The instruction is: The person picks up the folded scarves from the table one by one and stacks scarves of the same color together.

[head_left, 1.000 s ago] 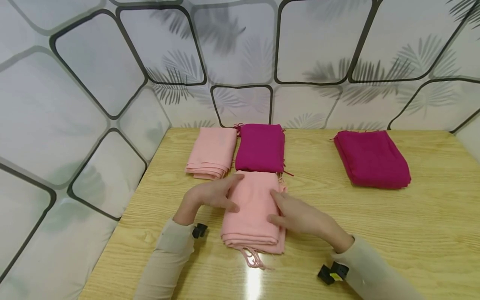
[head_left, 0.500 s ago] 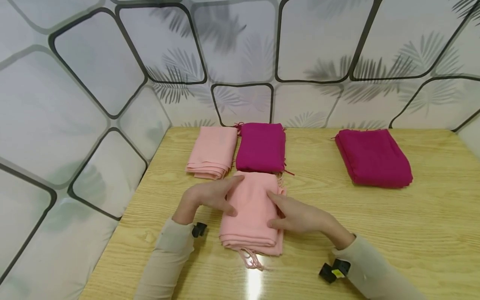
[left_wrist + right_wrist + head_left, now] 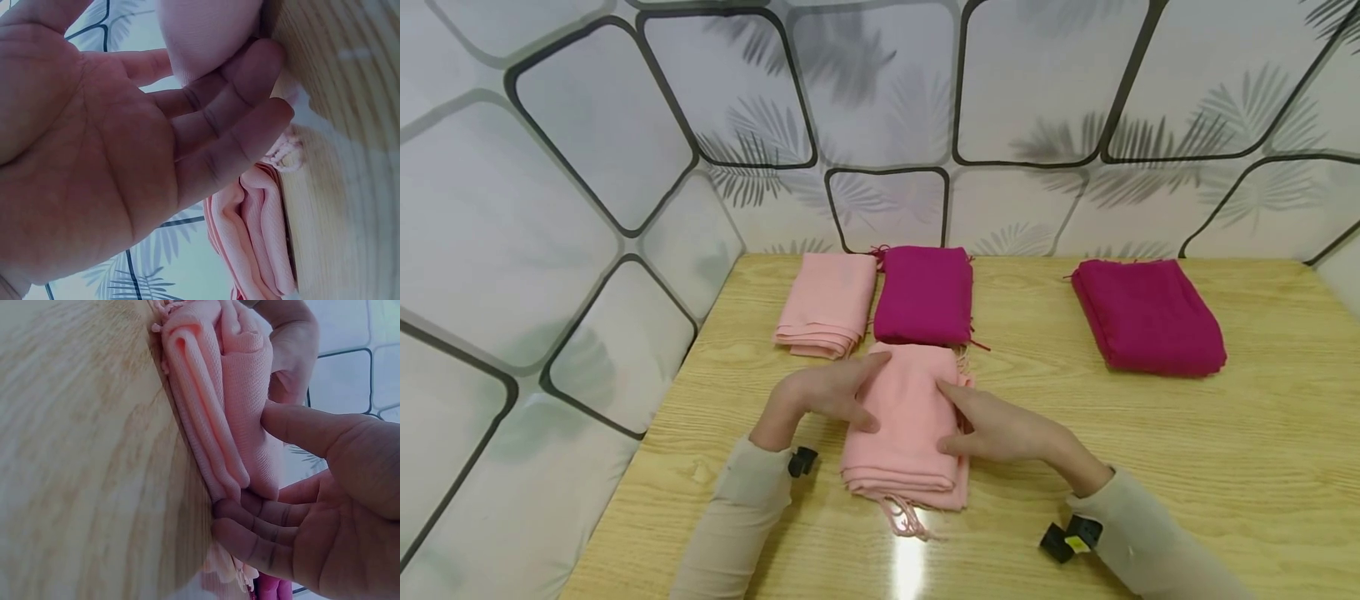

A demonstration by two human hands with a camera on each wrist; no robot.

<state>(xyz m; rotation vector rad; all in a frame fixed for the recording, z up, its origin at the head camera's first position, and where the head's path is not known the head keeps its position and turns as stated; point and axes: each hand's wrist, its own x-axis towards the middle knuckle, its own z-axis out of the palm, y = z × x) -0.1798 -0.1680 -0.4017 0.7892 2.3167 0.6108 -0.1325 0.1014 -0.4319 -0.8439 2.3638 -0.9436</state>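
A folded pink scarf with a fringe lies on the table in front of me, its loose strands toward the near side. My left hand holds its left side, thumb on top, with bent fingers at the edge in the left wrist view. On the right side, my right hand grips it the same way. The right wrist view shows the scarf's stacked layers, with fingertips low by the tabletop and the thumb against the upper fold. Directly behind lies a folded magenta scarf.
Another folded pink scarf sits at the back left, beside the magenta one. A second magenta scarf lies apart at the back right. Patterned fabric rises along the rear and left edges of the wooden table.
Both hands stay at the sides of the near pink scarf. The right hand has edged very slightly left; the other scarves lie as before.
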